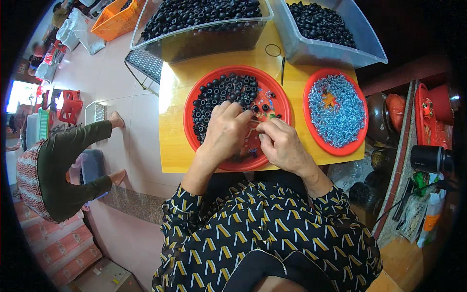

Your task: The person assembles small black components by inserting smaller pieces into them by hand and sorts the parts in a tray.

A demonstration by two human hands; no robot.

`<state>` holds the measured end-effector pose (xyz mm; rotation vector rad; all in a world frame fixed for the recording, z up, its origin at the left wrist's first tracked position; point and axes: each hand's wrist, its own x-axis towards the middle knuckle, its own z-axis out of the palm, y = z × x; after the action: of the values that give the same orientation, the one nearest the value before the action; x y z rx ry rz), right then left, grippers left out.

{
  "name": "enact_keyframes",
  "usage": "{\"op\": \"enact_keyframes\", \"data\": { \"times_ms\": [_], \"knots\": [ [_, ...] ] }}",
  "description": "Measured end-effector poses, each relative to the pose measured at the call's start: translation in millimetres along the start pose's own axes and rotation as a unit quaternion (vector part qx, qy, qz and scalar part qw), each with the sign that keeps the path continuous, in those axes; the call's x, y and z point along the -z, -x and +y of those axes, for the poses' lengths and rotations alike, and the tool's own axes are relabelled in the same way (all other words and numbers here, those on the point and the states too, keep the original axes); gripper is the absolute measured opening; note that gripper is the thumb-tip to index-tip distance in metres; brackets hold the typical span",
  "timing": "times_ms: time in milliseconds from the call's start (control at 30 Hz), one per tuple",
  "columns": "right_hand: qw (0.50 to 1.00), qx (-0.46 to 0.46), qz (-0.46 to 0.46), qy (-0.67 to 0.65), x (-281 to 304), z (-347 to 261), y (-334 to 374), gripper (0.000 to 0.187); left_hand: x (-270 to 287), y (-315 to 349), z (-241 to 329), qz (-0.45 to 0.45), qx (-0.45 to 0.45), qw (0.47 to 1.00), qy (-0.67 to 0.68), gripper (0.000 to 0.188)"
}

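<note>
A round red tray (287, 104) on the yellow table holds many small black hollow caps (214, 100), heaped mostly on its left and far side. My left hand (226, 127) is over the tray's middle, its fingers pinched together beside the caps. Close by, on the right, my right hand (284, 143) has its thumb and forefinger pressed together over the near right part of the tray. Whatever lies between the fingertips is too small to make out. A few loose black caps (265, 107) lie just beyond the fingers.
An oval red tray (332, 152) of small clear-blue pieces (340, 117) stands to the right. Two clear plastic bins (214, 41) (335, 56) of black caps line the far side. A black ring (273, 50) and thin black stick (282, 71) lie between. Another person (63, 165) is at left.
</note>
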<state>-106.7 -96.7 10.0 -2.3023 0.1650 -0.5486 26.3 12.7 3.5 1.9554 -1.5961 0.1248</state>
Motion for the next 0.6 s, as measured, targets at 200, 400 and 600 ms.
{"op": "enact_keyframes", "data": {
  "times_ms": [200,400,600],
  "knots": [
    [0.995,-0.047,0.0,-0.091,-0.4,2.8,7.3,0.01,-14.7,-3.8,-3.6,-0.045,-0.002,0.998,-0.052,0.017],
    [0.992,-0.068,0.003,-0.11,0.1,3.6,6.3,0.009,-8.8,3.2,5.4,-0.031,-0.014,0.999,-0.027,0.018],
    [0.979,-0.112,0.003,-0.173,0.9,1.9,7.5,0.009,12.5,20.9,16.8,0.071,0.094,0.961,0.248,0.022]
  ]
}}
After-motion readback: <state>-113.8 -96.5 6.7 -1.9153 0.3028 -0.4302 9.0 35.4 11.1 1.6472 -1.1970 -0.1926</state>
